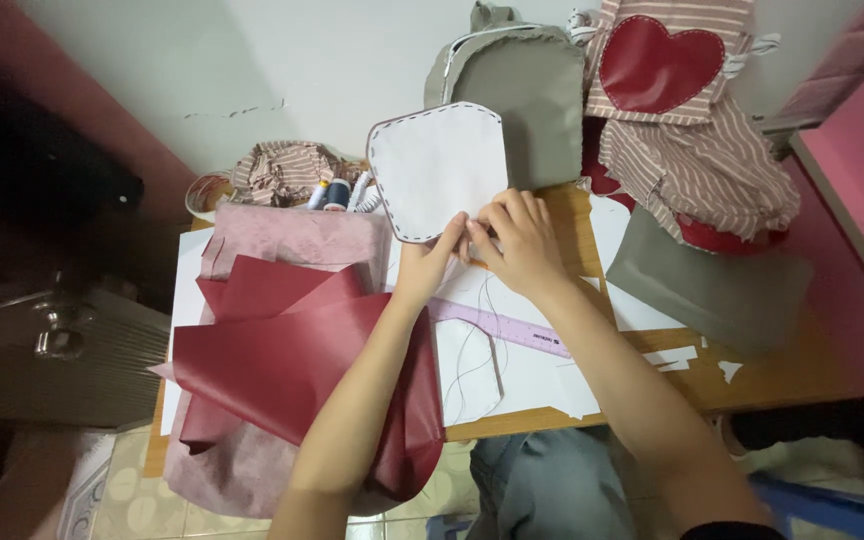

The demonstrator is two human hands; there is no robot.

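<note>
Hand-stitching of a white panel, border seam mostly run.

Left to right: red sheets draped off the table; left hand pinching the white panel's lower edge; right hand gripping the same edge, thread trailing over a ruler; dashed stitches line the visible edges, lower corner judged unfinished; grey bag behind.

Head view, steeply down, close
</note>
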